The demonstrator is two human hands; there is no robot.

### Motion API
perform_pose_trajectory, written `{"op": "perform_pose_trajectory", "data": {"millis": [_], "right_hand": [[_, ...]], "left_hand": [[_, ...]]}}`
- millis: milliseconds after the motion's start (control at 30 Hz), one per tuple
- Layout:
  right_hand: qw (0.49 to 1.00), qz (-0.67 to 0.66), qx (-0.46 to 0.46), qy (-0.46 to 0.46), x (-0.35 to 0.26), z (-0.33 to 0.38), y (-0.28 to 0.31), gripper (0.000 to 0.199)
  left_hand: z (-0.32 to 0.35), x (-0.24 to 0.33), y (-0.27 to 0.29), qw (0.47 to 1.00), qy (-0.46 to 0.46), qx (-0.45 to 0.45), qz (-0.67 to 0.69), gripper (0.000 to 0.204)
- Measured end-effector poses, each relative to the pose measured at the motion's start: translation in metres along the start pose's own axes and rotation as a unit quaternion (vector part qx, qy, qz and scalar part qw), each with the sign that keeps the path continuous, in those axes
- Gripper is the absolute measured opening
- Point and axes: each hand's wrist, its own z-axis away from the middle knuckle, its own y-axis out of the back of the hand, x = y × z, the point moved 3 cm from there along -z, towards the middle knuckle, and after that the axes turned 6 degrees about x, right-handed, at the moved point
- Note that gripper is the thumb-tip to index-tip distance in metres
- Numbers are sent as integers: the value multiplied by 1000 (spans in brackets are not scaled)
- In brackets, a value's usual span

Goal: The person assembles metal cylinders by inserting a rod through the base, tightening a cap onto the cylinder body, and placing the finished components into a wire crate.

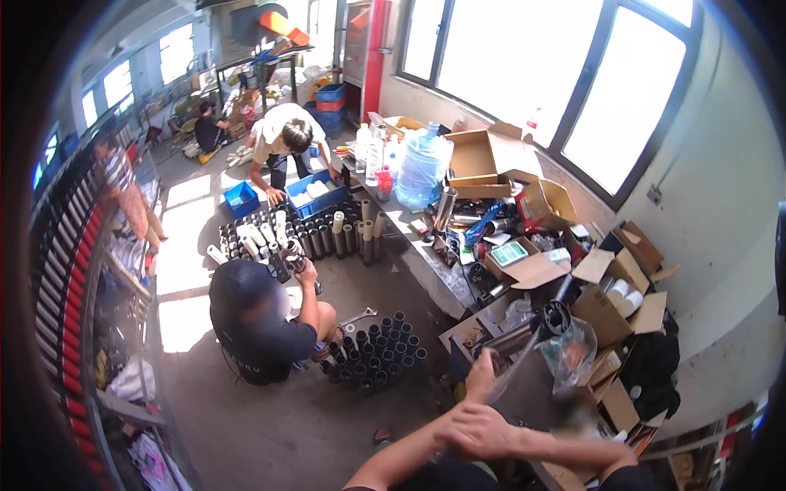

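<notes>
My left hand (481, 378) is raised at the edge of the workbench, its fingers curled. Next to it a translucent plastic strip (517, 370) slants up toward a black round fitting (556, 317). Whether the fingers grip that strip is hard to make out. Across my left wrist lies my right hand (475, 430), its fingers wrapped round it. Just beyond the left hand a shiny metal tube (506, 339) rests at the bench, pointing at the black fitting. A clear plastic bag (571, 353) hangs beside the fitting.
A person in black (260, 327) squats at the left, handling a dark tool. Black tubes (381, 352) stand on the floor between us, near a wrench (359, 316). Farther off, another person (291, 139) bends over a blue crate (318, 195). Open cartons (602, 307) crowd the bench's right.
</notes>
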Motion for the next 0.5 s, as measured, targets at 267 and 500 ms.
{"op": "perform_pose_trajectory", "data": {"millis": [267, 500], "right_hand": [[370, -30, 875, -310, -33, 218, 59, 23], [26, -467, 882, -65, 10, 364, 49, 42]], "left_hand": [[-118, 17, -26, 947, -234, -208, 64, 90], [-112, 25, -53, 953, -264, -145, 36, 20]]}}
